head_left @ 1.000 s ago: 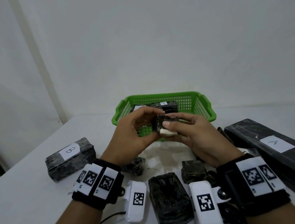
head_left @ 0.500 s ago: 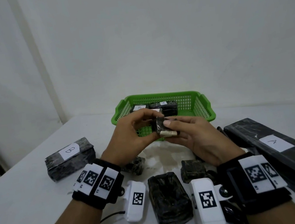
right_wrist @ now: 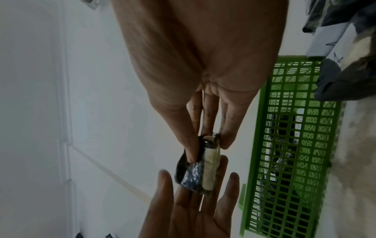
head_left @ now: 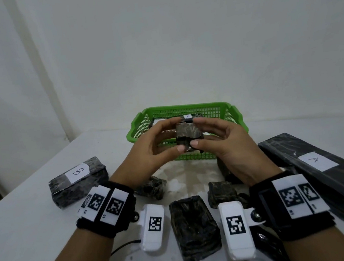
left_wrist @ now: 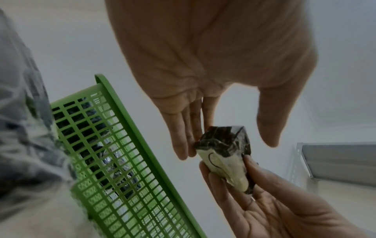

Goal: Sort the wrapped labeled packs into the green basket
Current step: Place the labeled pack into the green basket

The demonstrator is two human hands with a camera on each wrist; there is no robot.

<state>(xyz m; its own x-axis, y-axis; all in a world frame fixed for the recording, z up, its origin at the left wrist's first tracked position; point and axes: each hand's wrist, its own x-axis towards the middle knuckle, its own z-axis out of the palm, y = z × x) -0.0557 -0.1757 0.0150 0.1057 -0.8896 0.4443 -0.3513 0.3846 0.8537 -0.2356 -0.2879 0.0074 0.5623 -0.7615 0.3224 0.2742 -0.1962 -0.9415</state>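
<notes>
A small dark wrapped pack (head_left: 188, 131) is held up in front of the green basket (head_left: 185, 107). My right hand (head_left: 196, 131) pinches it between thumb and fingers. My left hand (head_left: 178, 134) touches its left side with straight fingers (left_wrist: 181, 145); in the left wrist view its thumb (left_wrist: 268, 128) stands just apart from the pack (left_wrist: 221, 145). The pack's white label (left_wrist: 221, 162) faces down, away from the head view. In the right wrist view the pack (right_wrist: 195, 175) lies across the left fingertips (right_wrist: 221, 169). Inside the basket (left_wrist: 122, 145) lie dark packs, one with a white label (head_left: 187, 116).
On the white table a pack labelled B (head_left: 78, 181) lies at the left and a long flat pack labelled A (head_left: 316, 167) at the right. Several unlabelled dark packs (head_left: 193, 224) sit near my wrists. A wall stands behind the basket.
The pack has been turned, so its white label no longer faces the head view. Both hands rose slightly towards the basket, and the left fingers straightened.
</notes>
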